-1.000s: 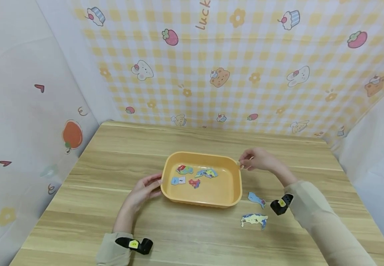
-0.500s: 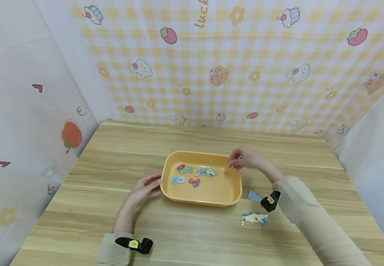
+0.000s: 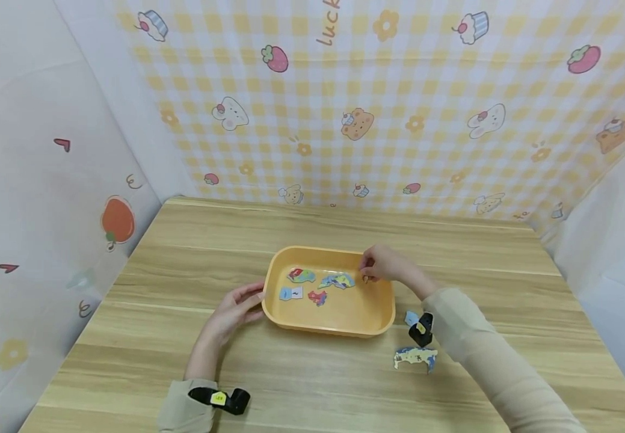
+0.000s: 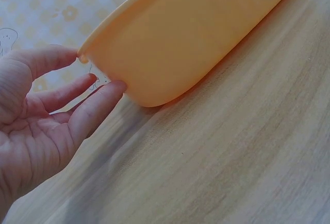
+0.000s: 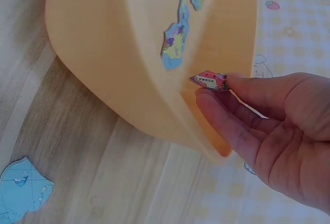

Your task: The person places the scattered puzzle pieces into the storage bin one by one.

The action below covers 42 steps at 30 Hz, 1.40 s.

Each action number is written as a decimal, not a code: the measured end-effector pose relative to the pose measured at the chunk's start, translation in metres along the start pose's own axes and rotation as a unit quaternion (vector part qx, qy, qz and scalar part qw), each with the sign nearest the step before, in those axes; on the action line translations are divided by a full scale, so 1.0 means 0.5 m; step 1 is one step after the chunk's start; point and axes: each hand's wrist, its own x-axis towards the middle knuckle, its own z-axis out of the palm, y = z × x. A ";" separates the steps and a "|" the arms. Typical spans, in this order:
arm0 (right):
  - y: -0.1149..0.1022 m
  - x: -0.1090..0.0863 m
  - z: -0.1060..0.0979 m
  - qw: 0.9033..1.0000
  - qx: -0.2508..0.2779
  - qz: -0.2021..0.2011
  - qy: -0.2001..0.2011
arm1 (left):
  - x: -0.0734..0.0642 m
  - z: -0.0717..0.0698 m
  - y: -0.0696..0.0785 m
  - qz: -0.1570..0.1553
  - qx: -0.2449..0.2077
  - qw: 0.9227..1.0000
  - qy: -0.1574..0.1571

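Observation:
A shallow yellow plastic basin (image 3: 344, 314) stands on the wooden table. My left hand (image 3: 234, 308) touches its left end, fingertips against the outer wall and rim, as the left wrist view shows (image 4: 154, 54). Over the basin's right part, my right hand (image 3: 389, 264) pinches a small pink-and-purple puzzle piece (image 5: 209, 80) between thumb and fingers. Inside the basin lie a red-and-green piece (image 3: 301, 275), a blue-and-yellow piece (image 3: 337, 281), a red piece (image 3: 317, 297) and a blue-and-white piece (image 3: 291, 293).
On the table (image 3: 312, 385) right of the basin lie a cream-and-blue puzzle piece (image 3: 416, 355) and a light blue piece (image 5: 23, 188), the latter partly covered by the right wrist camera (image 3: 421, 329) in the head view. A checked cloth (image 3: 312, 120) hangs behind the table.
My right hand has moved left with the puzzle piece, from outside the basin's right rim to over its inside. The left hand and basin have stayed in place.

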 end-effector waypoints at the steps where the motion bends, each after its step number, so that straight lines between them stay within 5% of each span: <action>1: 0.001 0.001 0.002 1.000 0.000 0.001 0.000 | 0.000 0.000 0.000 0.000 -0.001 1.000 0.000; 14: 0.003 0.012 0.039 0.997 -0.079 0.008 0.004 | 0.000 0.001 0.003 0.000 0.000 1.000 -0.001; 22: 0.007 0.019 0.055 0.997 -0.065 0.038 0.001 | -0.002 0.002 0.003 -0.004 -0.002 1.000 0.000; 27: 0.008 0.016 0.057 0.998 -0.056 0.033 0.009 | -0.003 0.004 0.002 -0.004 -0.009 1.000 0.000; 34: 0.001 0.005 0.042 0.992 -0.116 -0.005 0.050 | -0.003 0.002 0.001 -0.005 -0.010 1.000 0.001; 42: 0.008 -0.032 0.003 0.995 -0.037 -0.012 0.090 | -0.002 0.000 0.003 -0.003 -0.004 1.000 -0.002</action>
